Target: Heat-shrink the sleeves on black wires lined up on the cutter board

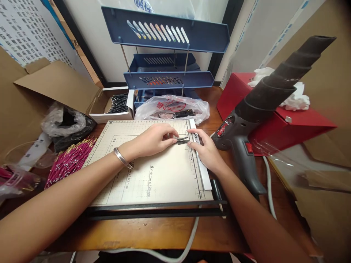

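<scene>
1. Left bare hand (155, 139), its wrist in a broad silver metal bangle (122, 158), has thumb and bent fingers at the left ends of a small bundle of thin, short black strips (181, 140); whether it pinches them tightly I cannot tell; the right bare hand (204, 150) is loosely spread, thumb and forefinger apart, both tips beside the bundle's right ends.
2. Beneath everything is a brown, glossy wooden table (153, 233); at its back stands a dark blue tiered rack with slotted fronts (115, 27).
3. On the table lies a cream, flat, rectangular board (167, 175) printed with ruler lines, a white strip (203, 174) along its right edge; the black bundle rests on its upper right part, near that edge.
4. To the right are a black, stepped-nozzle heat gun (257, 106) and a red box (307, 128); to the left, a heap of thin magenta cords with gold tips (71, 160).
5. Smallest is the bundle itself; the step in hand appears to be gathering and evening its ends; the next move, I judge, calls for light fingertip pressure from both sides, so the strips stay parallel and do not scatter.
</scene>
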A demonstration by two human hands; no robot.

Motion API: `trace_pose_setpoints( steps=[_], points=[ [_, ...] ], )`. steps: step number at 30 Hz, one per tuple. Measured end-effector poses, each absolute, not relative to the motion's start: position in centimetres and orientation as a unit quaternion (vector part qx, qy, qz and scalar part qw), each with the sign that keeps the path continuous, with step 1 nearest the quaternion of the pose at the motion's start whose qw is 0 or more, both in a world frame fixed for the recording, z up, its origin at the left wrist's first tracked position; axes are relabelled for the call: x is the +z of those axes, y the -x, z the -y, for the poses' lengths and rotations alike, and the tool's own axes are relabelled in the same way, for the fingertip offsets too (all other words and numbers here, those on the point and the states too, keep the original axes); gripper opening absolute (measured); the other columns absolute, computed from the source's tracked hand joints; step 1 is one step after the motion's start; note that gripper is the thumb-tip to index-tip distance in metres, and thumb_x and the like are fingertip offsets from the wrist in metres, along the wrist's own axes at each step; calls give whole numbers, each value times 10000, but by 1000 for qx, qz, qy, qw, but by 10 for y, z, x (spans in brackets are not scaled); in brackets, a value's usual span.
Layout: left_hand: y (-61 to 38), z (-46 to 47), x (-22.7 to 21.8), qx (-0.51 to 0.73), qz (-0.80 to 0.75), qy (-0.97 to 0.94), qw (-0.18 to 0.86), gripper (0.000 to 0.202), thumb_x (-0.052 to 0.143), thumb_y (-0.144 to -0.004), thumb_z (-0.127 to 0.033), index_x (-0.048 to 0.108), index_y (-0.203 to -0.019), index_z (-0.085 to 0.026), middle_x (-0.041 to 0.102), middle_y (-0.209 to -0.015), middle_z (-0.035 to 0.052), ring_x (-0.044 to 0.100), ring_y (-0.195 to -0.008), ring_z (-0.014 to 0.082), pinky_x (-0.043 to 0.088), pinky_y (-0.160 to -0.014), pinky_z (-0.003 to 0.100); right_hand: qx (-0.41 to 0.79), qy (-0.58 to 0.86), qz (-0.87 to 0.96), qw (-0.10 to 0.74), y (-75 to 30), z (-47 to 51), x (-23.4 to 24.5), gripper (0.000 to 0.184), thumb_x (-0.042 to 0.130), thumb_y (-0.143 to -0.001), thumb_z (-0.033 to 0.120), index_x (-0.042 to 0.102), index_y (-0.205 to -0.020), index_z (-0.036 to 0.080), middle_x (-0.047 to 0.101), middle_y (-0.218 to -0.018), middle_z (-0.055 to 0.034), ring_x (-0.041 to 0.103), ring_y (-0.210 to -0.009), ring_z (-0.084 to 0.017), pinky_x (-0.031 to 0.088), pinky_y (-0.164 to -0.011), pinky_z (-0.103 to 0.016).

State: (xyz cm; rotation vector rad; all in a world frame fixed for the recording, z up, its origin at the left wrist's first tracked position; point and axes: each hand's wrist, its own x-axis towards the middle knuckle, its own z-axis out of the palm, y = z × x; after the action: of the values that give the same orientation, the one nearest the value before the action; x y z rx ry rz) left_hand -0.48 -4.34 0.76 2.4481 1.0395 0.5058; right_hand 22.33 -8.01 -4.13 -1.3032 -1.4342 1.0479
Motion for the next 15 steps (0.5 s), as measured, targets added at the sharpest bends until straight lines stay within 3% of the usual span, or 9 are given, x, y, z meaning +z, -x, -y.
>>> trace_pose_setpoints(
  steps=[9, 15],
  points=[
    [12, 40, -8, 248, -372, -868, 215, 145, 678, -1010, -242, 799, -1059, -181, 795, -935, 38, 662, -823, 178, 470, -764, 300, 388, 540, 598, 447, -222, 80, -41, 295, 686, -785, 470, 691, -972, 242, 753, -1096, -86, 656, -1127, -333, 478, -1092, -521],
    [9, 42, -12, 268, -390, -862, 184, 119, 695, -1000, -264, 785, -974, -191, 779, -902, 34, 655, -823, 192, 468, -789, 328, 370, 543, 605, 451, -221, 80, -44, 274, 662, -836, 469, 698, -985, 242, 749, -1080, -83, 640, -1109, -323, 481, -1053, -501]
  ],
)
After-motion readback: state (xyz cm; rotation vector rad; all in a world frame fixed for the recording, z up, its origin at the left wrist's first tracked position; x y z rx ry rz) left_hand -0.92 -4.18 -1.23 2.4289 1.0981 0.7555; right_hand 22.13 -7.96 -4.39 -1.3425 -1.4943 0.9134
